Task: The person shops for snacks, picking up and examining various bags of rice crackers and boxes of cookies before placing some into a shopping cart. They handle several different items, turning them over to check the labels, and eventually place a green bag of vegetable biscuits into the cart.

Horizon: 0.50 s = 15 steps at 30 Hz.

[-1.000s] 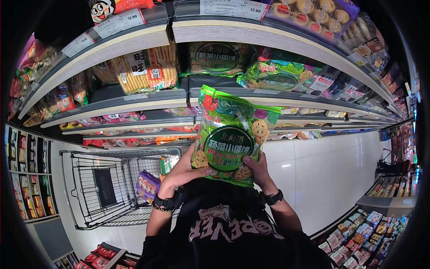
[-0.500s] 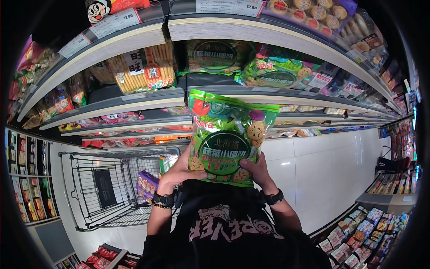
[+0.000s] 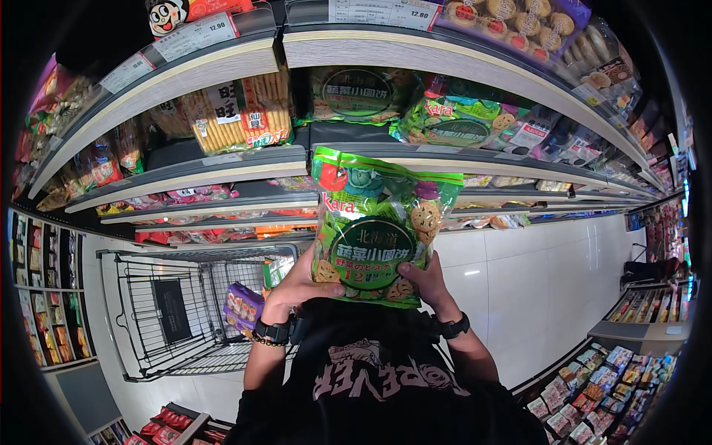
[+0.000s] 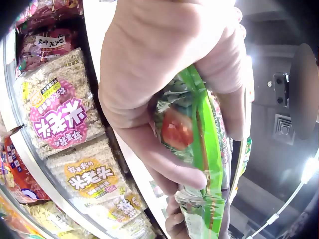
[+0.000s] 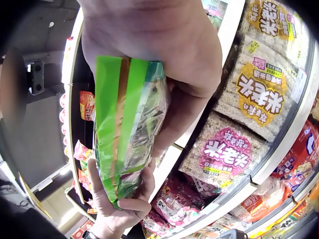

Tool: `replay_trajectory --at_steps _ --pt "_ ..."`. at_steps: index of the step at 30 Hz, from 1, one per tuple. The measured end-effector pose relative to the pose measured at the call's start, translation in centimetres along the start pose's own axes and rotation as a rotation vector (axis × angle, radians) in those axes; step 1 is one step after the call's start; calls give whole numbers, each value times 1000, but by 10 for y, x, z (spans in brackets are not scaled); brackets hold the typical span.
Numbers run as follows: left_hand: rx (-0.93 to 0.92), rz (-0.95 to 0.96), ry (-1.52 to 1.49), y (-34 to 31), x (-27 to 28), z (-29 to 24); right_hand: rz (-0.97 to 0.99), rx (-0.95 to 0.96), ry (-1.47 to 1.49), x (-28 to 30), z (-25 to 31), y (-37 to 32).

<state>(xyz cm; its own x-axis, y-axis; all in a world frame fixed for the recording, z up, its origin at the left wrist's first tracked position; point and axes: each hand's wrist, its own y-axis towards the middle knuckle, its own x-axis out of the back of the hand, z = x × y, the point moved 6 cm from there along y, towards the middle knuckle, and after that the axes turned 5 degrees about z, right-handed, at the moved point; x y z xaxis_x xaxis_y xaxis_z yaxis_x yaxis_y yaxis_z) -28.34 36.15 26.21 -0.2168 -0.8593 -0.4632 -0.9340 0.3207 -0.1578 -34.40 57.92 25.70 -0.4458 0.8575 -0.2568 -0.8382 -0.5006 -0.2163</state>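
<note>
Both hands hold a green bag of cookies (image 3: 371,230), its printed front facing up toward the head camera. My left hand (image 3: 297,283) grips the lower left side, thumb lying across the front. On the lower right side, my right hand (image 3: 423,280) grips with its thumb pressed on the front. The left wrist view shows the left hand (image 4: 169,64) with thumb and fingers on either side of the bag's green sealed edge (image 4: 212,154). In the right wrist view, the right hand (image 5: 159,45) curls over the other end of the bag (image 5: 134,119).
Ahead are shelves with more green cookie bags (image 3: 460,122) and rice cracker packs (image 3: 241,111). A wire shopping cart (image 3: 148,311) stands at the left, a purple cookie pack (image 3: 243,308) inside it. Tiled floor (image 3: 519,289) stretches to the right, past which is a low display of packets (image 3: 608,386).
The bag has shifted slightly left and tilted a little in both hands since a second ago. Over the last half second it has stayed nearly still, and both hands keep their grip.
</note>
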Motion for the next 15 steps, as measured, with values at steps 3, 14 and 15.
replay_trajectory --at_steps 3,14,15 --pt "-47 -39 53 0 2 -1 29 -48 -44 4 -7 5" --pt "-353 -258 694 -3 8 -15 -90 1 -365 -4 -2 3" --pt "-365 -266 591 -8 1 -16 -57 -76 -307 -1 -15 -3"
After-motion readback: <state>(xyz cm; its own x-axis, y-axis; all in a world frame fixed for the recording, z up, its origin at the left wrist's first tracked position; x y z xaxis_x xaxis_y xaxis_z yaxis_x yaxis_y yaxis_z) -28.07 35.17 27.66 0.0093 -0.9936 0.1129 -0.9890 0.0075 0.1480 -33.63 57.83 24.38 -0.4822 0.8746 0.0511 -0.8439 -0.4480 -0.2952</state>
